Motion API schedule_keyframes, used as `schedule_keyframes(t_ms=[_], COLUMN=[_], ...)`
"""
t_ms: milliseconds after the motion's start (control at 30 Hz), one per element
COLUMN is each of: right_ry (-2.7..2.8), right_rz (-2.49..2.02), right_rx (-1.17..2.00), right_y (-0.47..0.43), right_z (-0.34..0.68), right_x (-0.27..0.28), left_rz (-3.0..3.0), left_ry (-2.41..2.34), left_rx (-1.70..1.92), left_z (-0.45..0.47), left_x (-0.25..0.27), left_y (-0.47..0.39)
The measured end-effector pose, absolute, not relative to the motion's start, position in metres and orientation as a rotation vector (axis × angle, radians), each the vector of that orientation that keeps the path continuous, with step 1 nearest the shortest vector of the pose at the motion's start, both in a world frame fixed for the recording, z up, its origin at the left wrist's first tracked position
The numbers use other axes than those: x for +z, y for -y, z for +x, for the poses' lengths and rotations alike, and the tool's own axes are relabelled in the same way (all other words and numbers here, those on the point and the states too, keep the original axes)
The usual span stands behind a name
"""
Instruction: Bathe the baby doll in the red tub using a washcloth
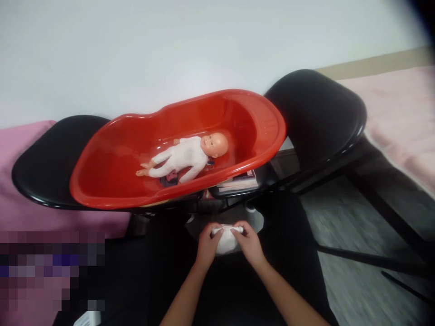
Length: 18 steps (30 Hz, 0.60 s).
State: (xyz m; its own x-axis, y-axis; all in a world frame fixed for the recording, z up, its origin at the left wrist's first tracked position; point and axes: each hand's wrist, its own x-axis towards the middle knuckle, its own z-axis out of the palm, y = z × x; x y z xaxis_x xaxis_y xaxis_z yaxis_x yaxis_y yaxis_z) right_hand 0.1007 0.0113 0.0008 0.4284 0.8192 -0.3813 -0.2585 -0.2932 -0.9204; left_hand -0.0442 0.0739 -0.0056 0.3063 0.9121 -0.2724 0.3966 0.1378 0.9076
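Observation:
Low in the middle of the view, a small white cloth item is stretched between my two hands; its exact kind is unclear. My left hand pinches its left edge between thumb and fingers. At the opposite edge, my right hand has the same kind of pinch. In front of me a baby doll in a white suit lies on its back in a red baby bathtub. The doll's head points right and its bare feet point left. Both hands are apart from the tub and the doll.
Black chairs flank the tub, one seat at left and one at right. Books lie beneath the tub's front rim. Pink cloth covers a surface at right, with more at left. A white wall rises behind.

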Motion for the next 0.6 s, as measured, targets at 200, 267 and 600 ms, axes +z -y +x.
schedule_keyframes(t_ms=[200, 267, 600], right_ry=[0.679, 0.741, 1.052], right_rz=[-1.581, -1.59, -1.609], right_rx=[1.098, 1.109, 0.986], right_y=[-0.012, -0.012, -0.01], right_z=[0.102, 0.101, 0.1], right_x=[0.001, -0.002, -0.021], left_rz=[1.611, 1.578, 1.704], left_ry=[-1.397, -1.403, -1.282], left_rx=[0.672, 0.726, 0.788], left_z=[-0.043, -0.044, -0.047], left_x=[-0.003, -0.004, 0.0], left_y=[-0.071, -0.071, -0.062])
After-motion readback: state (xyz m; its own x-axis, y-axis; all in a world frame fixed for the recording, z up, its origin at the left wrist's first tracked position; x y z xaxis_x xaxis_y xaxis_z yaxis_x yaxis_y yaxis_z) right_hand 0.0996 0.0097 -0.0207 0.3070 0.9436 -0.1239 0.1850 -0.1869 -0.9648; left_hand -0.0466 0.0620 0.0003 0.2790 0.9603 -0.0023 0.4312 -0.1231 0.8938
